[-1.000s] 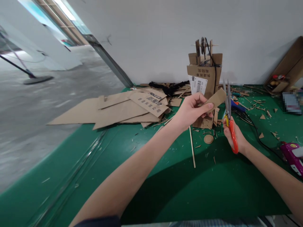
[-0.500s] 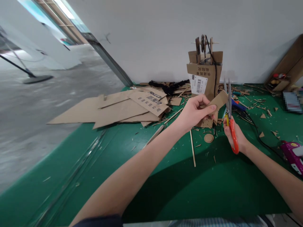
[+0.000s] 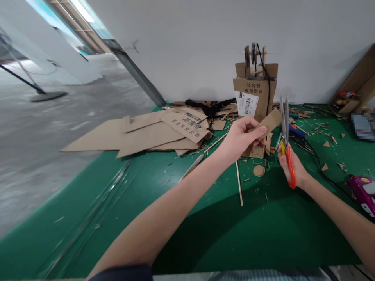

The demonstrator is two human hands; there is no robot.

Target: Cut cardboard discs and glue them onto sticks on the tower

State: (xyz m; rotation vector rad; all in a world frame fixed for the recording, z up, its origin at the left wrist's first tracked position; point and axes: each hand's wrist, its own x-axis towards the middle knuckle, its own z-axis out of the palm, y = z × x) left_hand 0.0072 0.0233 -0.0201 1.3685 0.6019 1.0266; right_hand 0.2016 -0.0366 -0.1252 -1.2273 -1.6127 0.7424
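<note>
My left hand pinches a small brown cardboard piece and holds it up over the green table. My right hand grips orange-handled scissors with the blades pointing up, just right of the cardboard piece's edge. Behind both hands stands a tall cardboard model with a barcode label, sticks and a black cord at its top. A small cardboard disc and a thin wooden stick lie on the table below my hands.
Flat cardboard sheets are piled at the table's left, reaching past its edge. Scraps and splinters litter the right side. A purple glue gun with a black cable lies at the far right. An open cardboard box leans at the back right.
Both hands have stayed almost in place; the cardboard piece and the scissors have shifted only slightly, with the camera view drifting a little.
</note>
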